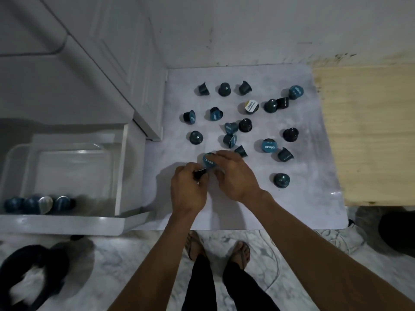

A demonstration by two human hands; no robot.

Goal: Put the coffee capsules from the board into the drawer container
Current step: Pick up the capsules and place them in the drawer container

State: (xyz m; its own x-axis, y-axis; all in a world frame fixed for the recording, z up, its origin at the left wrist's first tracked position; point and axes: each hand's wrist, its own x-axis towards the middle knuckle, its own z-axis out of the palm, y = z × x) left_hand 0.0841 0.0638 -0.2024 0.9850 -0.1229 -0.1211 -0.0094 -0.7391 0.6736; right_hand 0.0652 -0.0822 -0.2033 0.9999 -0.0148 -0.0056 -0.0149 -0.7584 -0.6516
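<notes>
Both arms outstretched — left hand [188, 189] curled in a pinch, right hand [235, 176] fingers [221, 156] arched downward

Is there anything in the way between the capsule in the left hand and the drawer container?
Nothing visible. The left hand grips a dark capsule; the open drawer container lies to its left, only bare board and the drawer's low wall between.

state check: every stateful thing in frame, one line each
left hand: curled round a dark capsule just over the board
right hand: fingers on a blue-lidded capsule, grip unclear
drawer container: pulled open, a few capsules at its near end
board: about twenty capsules scattered, some upright, some tipped
yellow-lidded capsule: on its side, lid facing the camera
cabinet door: closed
</notes>
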